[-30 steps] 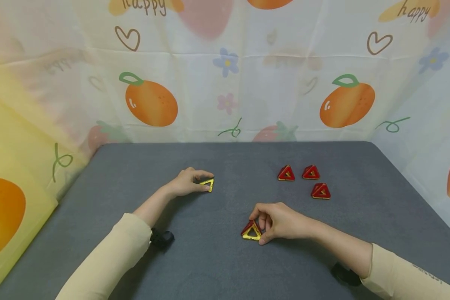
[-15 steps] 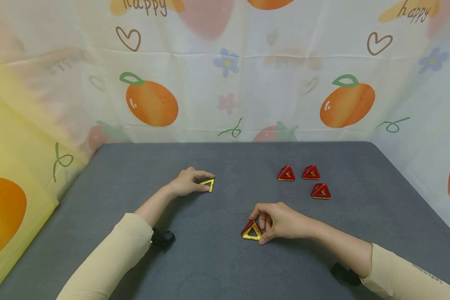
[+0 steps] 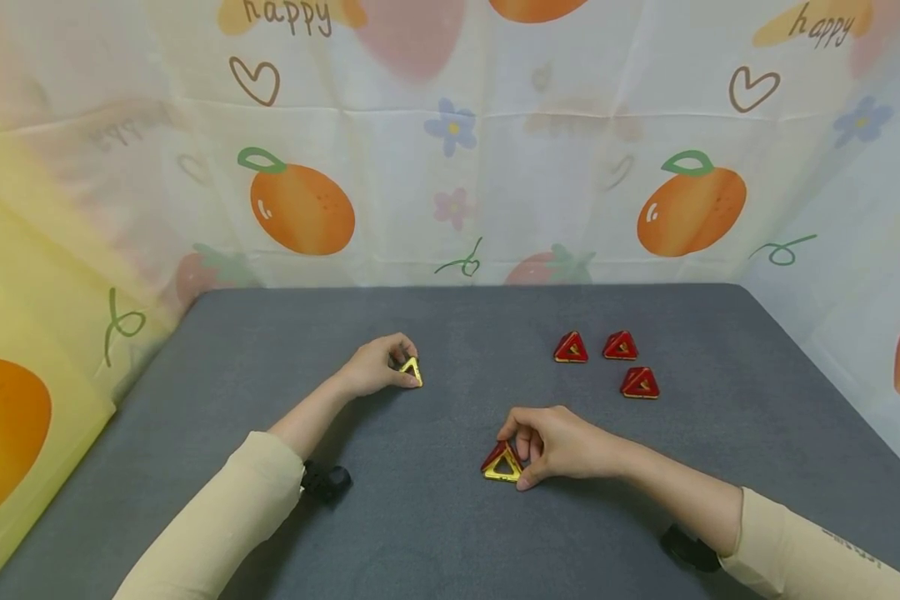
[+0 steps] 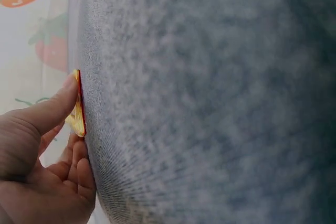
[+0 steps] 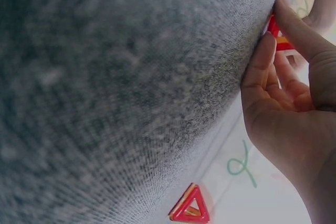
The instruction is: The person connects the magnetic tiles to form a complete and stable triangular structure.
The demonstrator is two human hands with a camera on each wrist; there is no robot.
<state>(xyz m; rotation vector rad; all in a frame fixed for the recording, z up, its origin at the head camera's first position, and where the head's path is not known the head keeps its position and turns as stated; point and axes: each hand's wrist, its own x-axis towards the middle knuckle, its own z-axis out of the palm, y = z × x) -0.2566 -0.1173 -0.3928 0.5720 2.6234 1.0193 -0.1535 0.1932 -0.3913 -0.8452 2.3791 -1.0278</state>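
In the head view my left hand (image 3: 378,365) is left of the table's middle. Its thumb and fingers pinch a hollow yellow triangular tile (image 3: 418,377), tilted up from the table. The left wrist view shows that tile (image 4: 80,114) nearly edge-on, with a red rim along the table side and the thumb across its face. Nearer the front, my right hand (image 3: 570,443) grips a small red-and-yellow triangular piece (image 3: 502,477) by its right side. This piece stands on the table, with one yellow frame face forward and red behind. My fingers hide its right edge.
Several matching pieces stand at the back right: a red pyramid (image 3: 571,355), a second red pyramid (image 3: 619,353) beside it and a third red pyramid (image 3: 640,392) nearer. A printed curtain (image 3: 405,192) rises behind the grey table (image 3: 435,517).
My left hand has drawn its fingers in and turned the yellow triangular tile more upright, shifting it slightly left. The right hand and its piece have stayed in place.
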